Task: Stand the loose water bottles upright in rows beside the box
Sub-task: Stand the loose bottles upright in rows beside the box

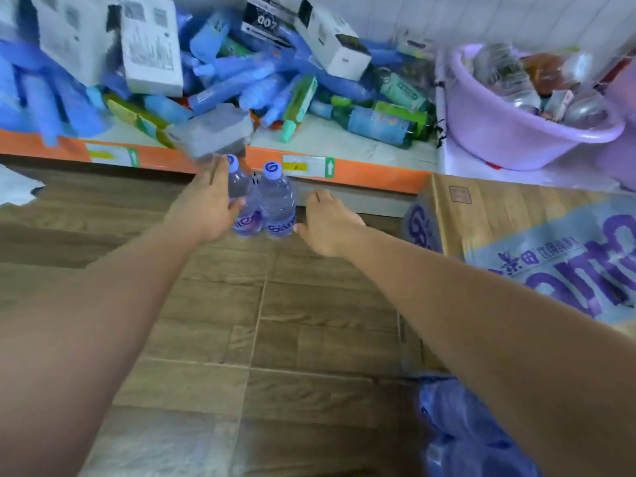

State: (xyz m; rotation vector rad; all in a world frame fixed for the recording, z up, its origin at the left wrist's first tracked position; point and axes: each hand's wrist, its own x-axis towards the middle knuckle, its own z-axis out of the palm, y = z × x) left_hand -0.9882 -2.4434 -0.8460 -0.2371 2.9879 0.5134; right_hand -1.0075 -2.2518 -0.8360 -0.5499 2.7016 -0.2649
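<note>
Two clear water bottles with purple caps and labels stand upright side by side on the wood-pattern floor, against the base of an orange shelf. My left hand (206, 204) wraps around the left bottle (240, 197), thumb across its front. The right bottle (278, 204) stands free. My right hand (327, 222) hovers just right of it, fingers spread, thumb close to its label, holding nothing. The cardboard water box (516, 242) with purple print lies on the floor to the right.
An orange-edged shelf (361, 173) runs across the back, piled with blue packets, white cartons and green bottles. A purple basin (516, 132) of empty bottles sits at the right. A blue plastic bag (464, 428) lies at the lower right.
</note>
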